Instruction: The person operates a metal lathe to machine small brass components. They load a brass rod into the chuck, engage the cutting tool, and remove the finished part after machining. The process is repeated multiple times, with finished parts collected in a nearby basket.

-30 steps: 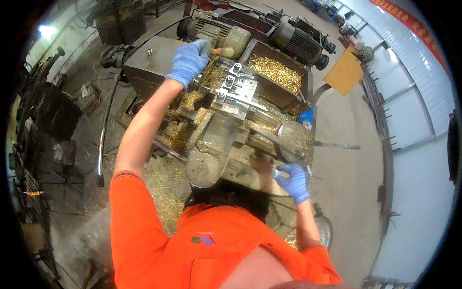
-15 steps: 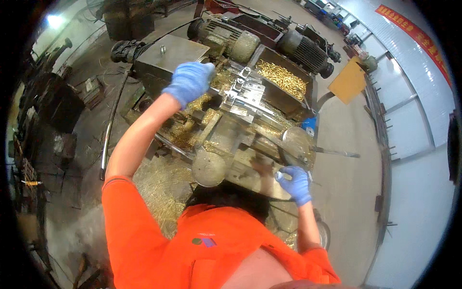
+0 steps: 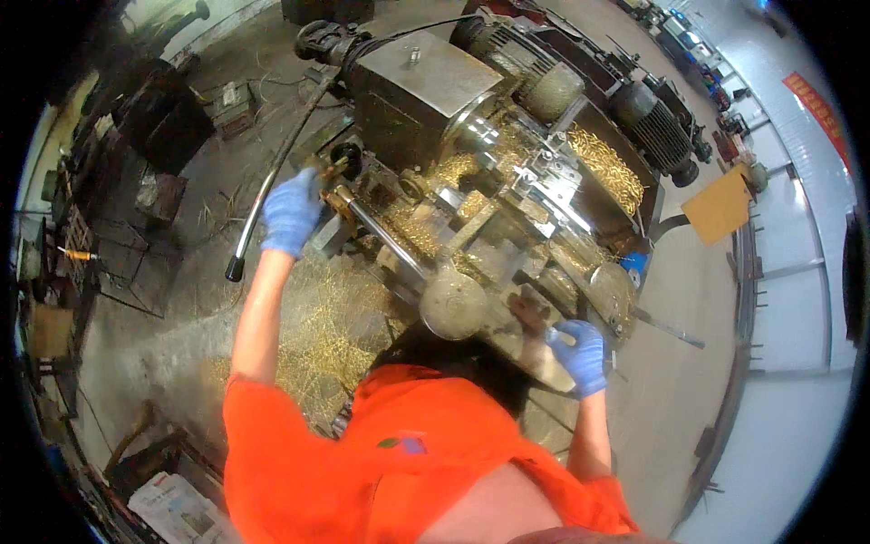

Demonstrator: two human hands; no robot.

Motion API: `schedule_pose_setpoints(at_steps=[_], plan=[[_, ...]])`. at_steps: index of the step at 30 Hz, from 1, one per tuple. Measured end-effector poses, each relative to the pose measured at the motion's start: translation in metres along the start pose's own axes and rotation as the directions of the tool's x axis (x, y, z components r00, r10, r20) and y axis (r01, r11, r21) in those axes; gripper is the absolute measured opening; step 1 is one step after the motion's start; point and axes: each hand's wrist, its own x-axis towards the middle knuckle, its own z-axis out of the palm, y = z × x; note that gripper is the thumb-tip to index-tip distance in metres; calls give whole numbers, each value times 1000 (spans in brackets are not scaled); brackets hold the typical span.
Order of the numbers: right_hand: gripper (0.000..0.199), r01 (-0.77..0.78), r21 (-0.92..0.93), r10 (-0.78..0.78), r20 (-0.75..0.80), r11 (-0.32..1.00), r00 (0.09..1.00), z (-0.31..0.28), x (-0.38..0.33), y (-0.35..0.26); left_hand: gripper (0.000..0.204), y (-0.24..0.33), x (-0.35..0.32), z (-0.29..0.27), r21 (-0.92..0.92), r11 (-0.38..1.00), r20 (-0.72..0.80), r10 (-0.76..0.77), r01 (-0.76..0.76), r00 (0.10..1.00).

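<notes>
Machine (image 3: 494,249) with brassy shavings on it fills the centre and upper centre of the frame, both hands beside it. The left hand (image 3: 290,213), left of centre, is curled near the left end of a steel shaft (image 3: 385,236); blur hides whether it grasps anything. The right hand (image 3: 580,356), right of centre and lower, has bent fingers; I cannot tell if it holds something. Farther out, golden pieces (image 3: 605,170) lie heaped at upper right. The step looks like clearing or tending the machine; the next move probably calls for careful left-hand placement around the shaft.

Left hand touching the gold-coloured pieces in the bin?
Apart. Head view: the chip-strewn machine bed lies plainly between the left hand and the gold-coloured pieces.
</notes>
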Motion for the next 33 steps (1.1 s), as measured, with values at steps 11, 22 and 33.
schedule_pose_setpoints(at_steps=[11, 22, 33], plan=[[18, -82, -4, 82, 39, 997, 996, -1, -9, 1, 18, -24, 95, 126, 236, 945, 208, 180, -228, 961], [24, -189, 11, 188, 67, 982, 980, 14, -19, 11, 35, -85, 108, 152, -361, 897, 192, -194, 254, 962], [24, -166, 19, 164, 76, 986, 983, 13, -21, 15, 32, -81, 49, 113, -295, 924, -54, -270, 243, 961]])
